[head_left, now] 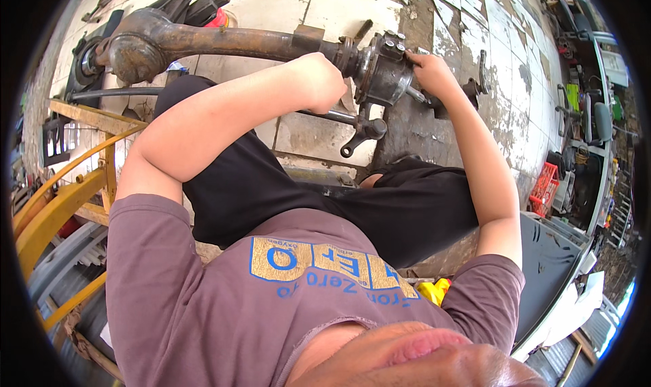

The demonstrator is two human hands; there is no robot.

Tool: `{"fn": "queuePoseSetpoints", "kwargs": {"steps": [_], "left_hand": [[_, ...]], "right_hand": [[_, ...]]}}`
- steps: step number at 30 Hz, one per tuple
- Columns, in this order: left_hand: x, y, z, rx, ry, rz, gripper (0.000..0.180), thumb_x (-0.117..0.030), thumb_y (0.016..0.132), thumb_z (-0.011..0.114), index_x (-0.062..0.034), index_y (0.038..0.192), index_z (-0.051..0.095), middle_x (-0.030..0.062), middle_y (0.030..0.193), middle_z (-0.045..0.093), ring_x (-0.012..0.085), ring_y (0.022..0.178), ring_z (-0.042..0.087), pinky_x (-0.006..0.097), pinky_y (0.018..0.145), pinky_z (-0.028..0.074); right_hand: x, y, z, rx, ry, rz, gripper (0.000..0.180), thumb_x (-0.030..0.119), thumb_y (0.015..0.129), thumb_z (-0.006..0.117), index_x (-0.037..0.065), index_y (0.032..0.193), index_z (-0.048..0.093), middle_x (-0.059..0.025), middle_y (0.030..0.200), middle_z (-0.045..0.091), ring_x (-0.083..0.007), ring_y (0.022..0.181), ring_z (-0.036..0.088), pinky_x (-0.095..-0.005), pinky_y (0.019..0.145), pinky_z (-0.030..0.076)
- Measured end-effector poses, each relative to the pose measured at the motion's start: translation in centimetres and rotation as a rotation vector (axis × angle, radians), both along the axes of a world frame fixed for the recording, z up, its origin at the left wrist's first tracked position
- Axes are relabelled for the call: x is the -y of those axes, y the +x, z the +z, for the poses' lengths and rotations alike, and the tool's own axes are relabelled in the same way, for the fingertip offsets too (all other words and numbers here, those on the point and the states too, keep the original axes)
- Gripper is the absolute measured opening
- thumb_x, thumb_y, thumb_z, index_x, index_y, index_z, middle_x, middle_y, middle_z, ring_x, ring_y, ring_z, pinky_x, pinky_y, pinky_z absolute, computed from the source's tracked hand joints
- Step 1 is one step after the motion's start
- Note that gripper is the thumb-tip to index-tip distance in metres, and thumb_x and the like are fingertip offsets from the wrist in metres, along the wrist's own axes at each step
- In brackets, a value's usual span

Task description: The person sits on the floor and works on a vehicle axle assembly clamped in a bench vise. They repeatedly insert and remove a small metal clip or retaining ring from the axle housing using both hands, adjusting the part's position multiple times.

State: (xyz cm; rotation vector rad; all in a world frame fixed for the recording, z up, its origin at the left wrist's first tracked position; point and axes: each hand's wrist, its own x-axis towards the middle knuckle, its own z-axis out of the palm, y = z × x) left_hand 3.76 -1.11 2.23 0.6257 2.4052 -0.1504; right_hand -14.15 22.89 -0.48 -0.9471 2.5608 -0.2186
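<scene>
A rusty vehicle axle (237, 42) lies across the floor in front of me, its round differential housing (135, 56) at the left. At its right end sits a dark steering knuckle (381, 68) with bolts on top. My left hand (319, 82) is closed against the axle tube just left of the knuckle; its fingertips are hidden. My right hand (434, 73) reaches to the knuckle's right side, index finger stretched out and touching it near the bolts. A tie rod (332, 115) runs below the axle, ending at a steering arm joint (369, 130) beneath the knuckle.
Yellow metal frames (95, 177) stand close on my left. A grey cabinet (553, 258) and a red plastic crate (544, 189) are at the right. Loose dark metal parts (196, 7) lie behind the axle. The worn tiled floor (502, 95) extends beyond it.
</scene>
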Motion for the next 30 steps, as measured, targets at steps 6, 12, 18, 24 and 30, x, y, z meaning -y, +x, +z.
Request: {"fn": "queuePoseSetpoints", "kwargs": {"steps": [6, 12, 18, 24, 30], "left_hand": [[-0.2, 0.1, 0.3, -0.008, -0.008, -0.018, 0.039, -0.027, 0.091, 0.068, -0.0229, 0.130, 0.073, 0.0061, 0.109, 0.076, 0.0259, 0.104, 0.074, 0.042, 0.093, 0.054], [-0.1, 0.2, -0.2, 0.004, 0.008, -0.022, 0.040, -0.029, 0.091, 0.069, -0.0237, 0.130, 0.072, 0.0055, 0.107, 0.076, 0.0258, 0.103, 0.074, 0.043, 0.093, 0.055], [0.0, 0.3, -0.1, -0.001, 0.015, -0.017, 0.042, -0.031, 0.090, 0.072, -0.0233, 0.131, 0.072, 0.0054, 0.107, 0.076, 0.0255, 0.105, 0.074, 0.042, 0.093, 0.055], [-0.2, 0.1, 0.2, -0.008, 0.019, -0.010, 0.042, -0.031, 0.090, 0.072, -0.0237, 0.131, 0.072, 0.0053, 0.107, 0.076, 0.0252, 0.106, 0.074, 0.042, 0.095, 0.055], [-0.1, 0.0, 0.7, -0.002, 0.045, -0.007, 0.040, -0.035, 0.091, 0.073, -0.0217, 0.128, 0.072, 0.0052, 0.107, 0.076, 0.0253, 0.106, 0.074, 0.042, 0.095, 0.055]], "right_hand": [[-0.5, -0.1, -0.3, 0.009, -0.047, 0.001, 0.050, 0.010, 0.091, 0.055, 0.013, 0.138, 0.070, -0.0279, 0.119, 0.071, -0.0448, 0.111, 0.068, -0.0463, 0.100, 0.053], [0.1, 0.5, 0.0, -0.014, -0.034, -0.001, 0.050, 0.005, 0.088, 0.055, 0.007, 0.135, 0.071, -0.0258, 0.121, 0.072, -0.0428, 0.114, 0.069, -0.0467, 0.104, 0.053], [-0.8, -0.6, -1.0, -0.020, -0.064, 0.023, 0.049, 0.004, 0.088, 0.055, 0.008, 0.134, 0.072, -0.0263, 0.121, 0.072, -0.0425, 0.115, 0.069, -0.0464, 0.104, 0.053], [-1.2, -1.4, -2.3, 0.015, -0.006, -0.034, 0.052, 0.005, 0.087, 0.054, 0.011, 0.136, 0.071, -0.0265, 0.121, 0.072, -0.0430, 0.114, 0.069, -0.0464, 0.103, 0.053], [-1.4, -1.2, -2.6, 0.004, -0.063, -0.097, 0.051, 0.005, 0.086, 0.055, 0.011, 0.133, 0.073, -0.0261, 0.120, 0.072, -0.0421, 0.114, 0.069, -0.0457, 0.104, 0.053]]}}
